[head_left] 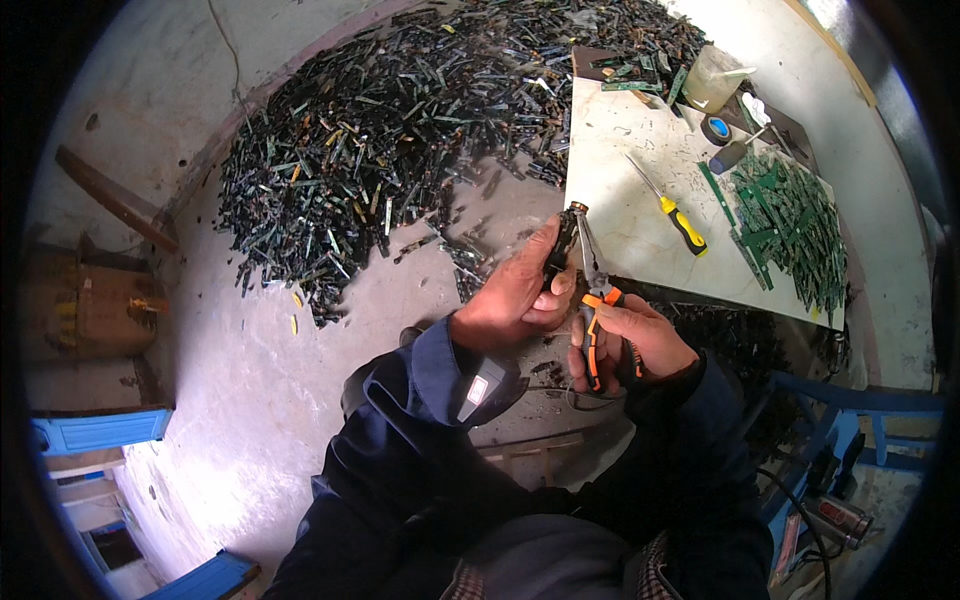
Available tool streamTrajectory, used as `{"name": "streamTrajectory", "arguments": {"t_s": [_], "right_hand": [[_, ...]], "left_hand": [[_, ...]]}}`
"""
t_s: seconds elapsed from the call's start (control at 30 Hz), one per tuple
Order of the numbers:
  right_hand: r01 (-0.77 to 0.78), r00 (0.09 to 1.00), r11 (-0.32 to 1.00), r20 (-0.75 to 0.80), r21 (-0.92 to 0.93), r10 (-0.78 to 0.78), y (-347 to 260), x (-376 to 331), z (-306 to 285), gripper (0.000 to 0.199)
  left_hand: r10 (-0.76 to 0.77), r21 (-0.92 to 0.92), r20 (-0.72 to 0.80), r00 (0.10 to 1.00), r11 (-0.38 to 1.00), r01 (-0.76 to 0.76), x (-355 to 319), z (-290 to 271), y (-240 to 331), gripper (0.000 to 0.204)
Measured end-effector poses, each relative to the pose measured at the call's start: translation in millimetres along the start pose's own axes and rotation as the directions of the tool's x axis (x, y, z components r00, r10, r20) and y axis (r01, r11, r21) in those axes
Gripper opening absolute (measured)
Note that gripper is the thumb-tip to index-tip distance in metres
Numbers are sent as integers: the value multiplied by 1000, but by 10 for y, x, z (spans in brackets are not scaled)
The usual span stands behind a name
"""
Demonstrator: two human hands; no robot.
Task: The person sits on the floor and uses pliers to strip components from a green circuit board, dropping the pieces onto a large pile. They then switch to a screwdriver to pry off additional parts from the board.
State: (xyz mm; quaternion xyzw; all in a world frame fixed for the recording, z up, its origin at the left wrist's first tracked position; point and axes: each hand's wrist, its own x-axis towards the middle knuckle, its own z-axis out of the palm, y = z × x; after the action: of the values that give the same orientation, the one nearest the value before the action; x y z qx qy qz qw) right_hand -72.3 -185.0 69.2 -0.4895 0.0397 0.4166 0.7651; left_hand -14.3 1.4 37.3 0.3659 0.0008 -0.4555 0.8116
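My left hand (pixel 525 285) is closed around a dark, narrow part (pixel 563 243) with a copper-coloured round end at its top; its exact kind does not show. In my right hand (pixel 645 338) are pliers (pixel 592 345) with orange and black handles. Their metal jaws point up and lie against or right beside the dark part; whether they grip it I cannot tell. Both hands are close together at the near left corner of a white board (pixel 620 190). On that board, beyond my right hand, lies a yellow and black screwdriver (pixel 683 224).
A large heap of dark strips (pixel 380 150) covers the floor ahead and left. Green strips (pixel 785 235) are piled on the board's right side, near blue tape (pixel 716 129) and a cloudy plastic cup (pixel 712 80). A blue frame (pixel 850 398) stands at right, a power tool (pixel 838 518) below it.
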Motion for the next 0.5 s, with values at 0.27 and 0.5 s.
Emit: {"name": "streamTrajectory", "arguments": {"t_s": [0.27,0.5], "right_hand": [[10,1000,999,-22,-53,-11,37,9,-45,32],[23,998,992,-58,-124,-31,17,7,-73,30]], "left_hand": [[-17,35,-28,999,999,18,32,-34,-20,62],[-22,71,-27,999,997,23,6,-18,8,61]]}}
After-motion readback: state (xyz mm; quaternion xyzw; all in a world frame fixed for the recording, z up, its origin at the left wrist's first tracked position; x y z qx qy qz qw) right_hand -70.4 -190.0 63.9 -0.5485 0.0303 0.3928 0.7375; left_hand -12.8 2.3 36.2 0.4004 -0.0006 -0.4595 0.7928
